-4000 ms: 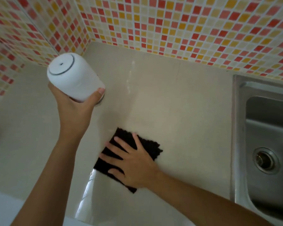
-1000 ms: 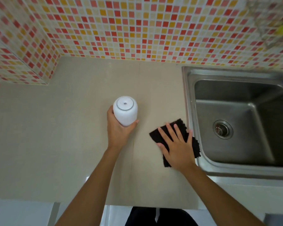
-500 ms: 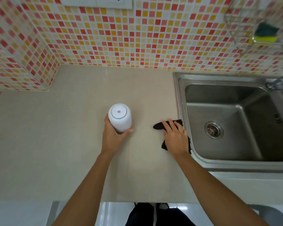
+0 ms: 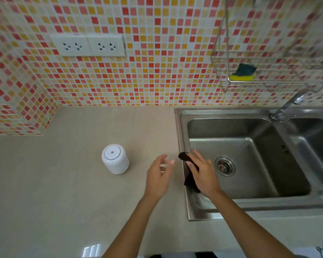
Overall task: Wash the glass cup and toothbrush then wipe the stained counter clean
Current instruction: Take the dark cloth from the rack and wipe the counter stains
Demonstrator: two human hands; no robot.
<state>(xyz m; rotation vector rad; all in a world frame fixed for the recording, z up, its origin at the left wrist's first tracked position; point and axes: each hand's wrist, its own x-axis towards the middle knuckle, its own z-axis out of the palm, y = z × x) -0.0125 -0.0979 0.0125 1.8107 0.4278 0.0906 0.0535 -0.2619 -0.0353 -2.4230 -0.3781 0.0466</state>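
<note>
surroundings: you're looking down at a beige counter, mosaic tile wall behind it, with a tiled return at the far left.
sockets: double white outlet plate on the wall, above the counter's left half.
white container: white cylinder stands upright on the counter, left of both your hands, touching neither. What it is, can't tell.
sink: double stainless sink fills the right side; drain sits in the left basin floor. Faucet rises at the back between the basins.
rack: wire rack hangs on the wall above the sink, yellow-green sponge in its left end.
in the way: nothing lies between your hands and the left basin; the sink's left rim runs right under the cloth.
cloth location: black cloth is at the sink's left rim, bunched, hanging from your right hand over the rim edge.
cloth axis: long axis runs roughly front to back along the rim, far tip pointing toward the wall, near end drooping toward you.
right hand: your right hand grips the cloth, thumb side pinching it, other fingers extended over the basin.
left hand: your left hand hovers over the counter just left of the rim, fingers relaxed and spread, holding nothing, close to the cloth but apart from it.
glass cup, toothbrush: can't spot either.
</note>
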